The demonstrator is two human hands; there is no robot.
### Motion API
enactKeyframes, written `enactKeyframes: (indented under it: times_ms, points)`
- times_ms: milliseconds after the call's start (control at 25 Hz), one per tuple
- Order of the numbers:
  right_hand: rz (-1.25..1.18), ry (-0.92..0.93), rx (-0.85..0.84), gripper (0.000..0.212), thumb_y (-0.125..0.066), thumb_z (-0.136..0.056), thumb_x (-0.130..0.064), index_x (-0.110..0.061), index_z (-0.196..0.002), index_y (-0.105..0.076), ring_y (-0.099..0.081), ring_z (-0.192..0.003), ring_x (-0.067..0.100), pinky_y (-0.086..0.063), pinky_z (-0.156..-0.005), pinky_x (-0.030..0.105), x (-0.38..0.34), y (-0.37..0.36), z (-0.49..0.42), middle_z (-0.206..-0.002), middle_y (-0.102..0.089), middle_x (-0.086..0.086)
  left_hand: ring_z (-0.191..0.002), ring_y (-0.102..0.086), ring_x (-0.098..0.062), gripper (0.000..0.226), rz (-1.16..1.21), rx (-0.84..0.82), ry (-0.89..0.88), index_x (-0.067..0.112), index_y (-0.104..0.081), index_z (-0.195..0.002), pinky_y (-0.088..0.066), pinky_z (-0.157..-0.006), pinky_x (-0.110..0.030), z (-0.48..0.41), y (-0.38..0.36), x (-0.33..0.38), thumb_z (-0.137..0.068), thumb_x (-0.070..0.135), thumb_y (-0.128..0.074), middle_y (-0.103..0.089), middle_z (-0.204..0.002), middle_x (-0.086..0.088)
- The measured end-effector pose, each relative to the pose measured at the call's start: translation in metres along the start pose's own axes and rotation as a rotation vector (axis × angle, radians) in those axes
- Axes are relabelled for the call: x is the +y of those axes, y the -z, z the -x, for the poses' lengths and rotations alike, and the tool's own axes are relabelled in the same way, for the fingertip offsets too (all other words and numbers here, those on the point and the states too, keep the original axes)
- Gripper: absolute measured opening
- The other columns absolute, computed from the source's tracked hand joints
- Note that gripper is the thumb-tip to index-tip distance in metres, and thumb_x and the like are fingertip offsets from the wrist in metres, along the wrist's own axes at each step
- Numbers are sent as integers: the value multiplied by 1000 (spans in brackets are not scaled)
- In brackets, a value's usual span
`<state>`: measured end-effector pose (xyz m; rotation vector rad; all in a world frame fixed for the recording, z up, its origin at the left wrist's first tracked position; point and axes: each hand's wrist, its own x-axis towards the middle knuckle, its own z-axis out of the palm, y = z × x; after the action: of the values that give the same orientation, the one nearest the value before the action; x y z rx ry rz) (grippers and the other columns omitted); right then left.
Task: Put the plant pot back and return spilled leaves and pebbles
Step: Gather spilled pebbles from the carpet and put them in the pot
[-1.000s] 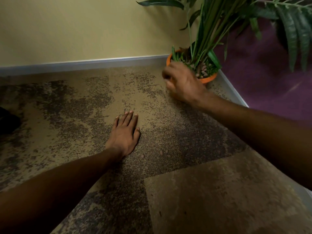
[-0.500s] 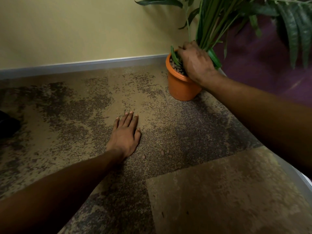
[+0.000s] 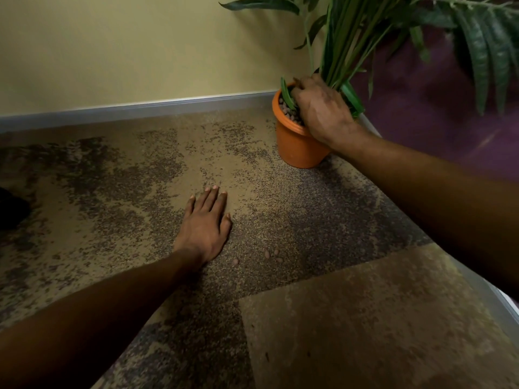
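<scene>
An orange plant pot (image 3: 295,148) stands upright on the carpet in the corner, with tall green leaves (image 3: 345,32) rising from it and brownish pebbles (image 3: 288,112) showing inside its rim. My right hand (image 3: 320,110) rests on top of the pot at the base of the stems, fingers curled down among them; whether it grips anything is hidden. My left hand (image 3: 206,228) lies flat on the carpet, fingers spread, holding nothing. A few spilled pebbles (image 3: 269,255) lie on the carpet just right of my left wrist.
A yellow wall with a grey skirting board (image 3: 140,108) runs along the back. A purple wall (image 3: 435,113) with its own skirting closes the right side. A dark object (image 3: 11,209) sits at the far left edge. Patterned carpet tiles (image 3: 351,318) cover the floor.
One second ago my right hand was in front of the pot near its side; it has moved up onto the pot's top at the stems. My left hand has stayed flat.
</scene>
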<state>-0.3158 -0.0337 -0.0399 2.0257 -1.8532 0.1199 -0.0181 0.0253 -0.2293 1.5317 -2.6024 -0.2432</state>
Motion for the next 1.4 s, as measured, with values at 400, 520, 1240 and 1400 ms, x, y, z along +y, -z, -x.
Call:
enactKeyframes:
  times_ms: [400, 520, 1240, 1400]
  points:
    - [-252, 390, -60, 19, -59, -95, -16, -13, -113, -64, -56, -95, 17, -46, -75, 24, -58, -23, 80, -107, -59, 6, -159, -12, -21, 67, -14, 23, -6, 18, -25, -163, -9, -128, -47, -2, -5, -3, -104, 50, -17, -18, -171, -5]
    - [-404, 519, -396, 19, -57, -99, -30, -21, -115, -59, -53, -92, 11, -53, -76, 31, -67, -35, 110, -106, -53, -3, -159, -10, -20, 68, -9, 28, -5, 19, -24, -163, -8, -129, -46, -2, -8, -4, -104, 51, -16, -16, -171, -4]
    - [-631, 475, -625, 10, -62, -97, -10, -10, -105, -67, -55, -91, 16, -49, -79, 34, -99, -44, 157, -107, -55, 5, -159, -12, -21, 68, -11, 35, -16, 18, -25, -163, -10, -128, -47, -4, -8, -4, -104, 50, -19, -19, -170, -6]
    - [-558, 504, -528, 20, -62, -96, -19, -15, -116, -64, -53, -100, 17, -48, -83, 34, -104, -53, 163, -110, -54, 3, -159, -10, -20, 68, -18, 28, -15, 18, -23, -163, -9, -128, -46, -3, -8, -4, -104, 50, -18, -18, -171, -5]
